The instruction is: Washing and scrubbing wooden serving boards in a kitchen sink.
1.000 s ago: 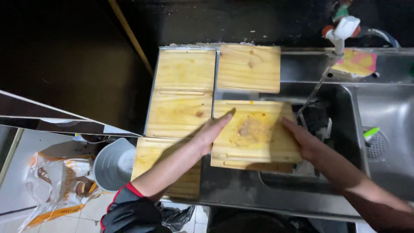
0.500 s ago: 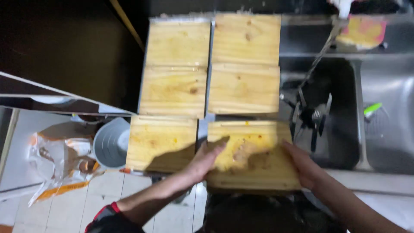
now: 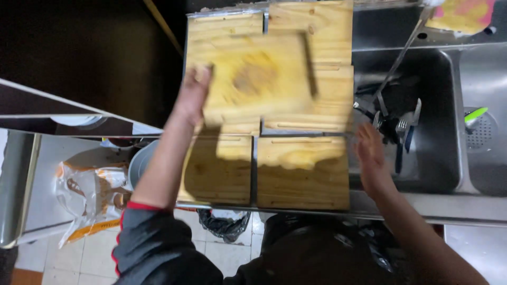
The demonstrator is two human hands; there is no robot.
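Head view: wooden boards (image 3: pixel 302 171) cover steel counter (image 3: pixel 422 206) beside sink (image 3: pixel 438 158).

Boards (image 3: pixel 253 79) pale raw wood, matt; sink (image 3: pixel 449 174) brushed steel, dull sheen.

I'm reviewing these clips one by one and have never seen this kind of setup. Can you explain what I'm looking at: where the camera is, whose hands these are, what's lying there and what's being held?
There is no machine here: a person works with two bare hands, and the single camera sits on their head, looking down. The left hand grips the edge of a wooden board, lifted and blurred with motion above other wooden boards that lie side by side on the steel counter. The right hand is open beside the boards, its fingers holding nothing. To the right is a steel sink with forks and other utensils in it, and a thin stream of water running in. Lower left, on the tiled floor, lie a plastic bag and a grey bucket.
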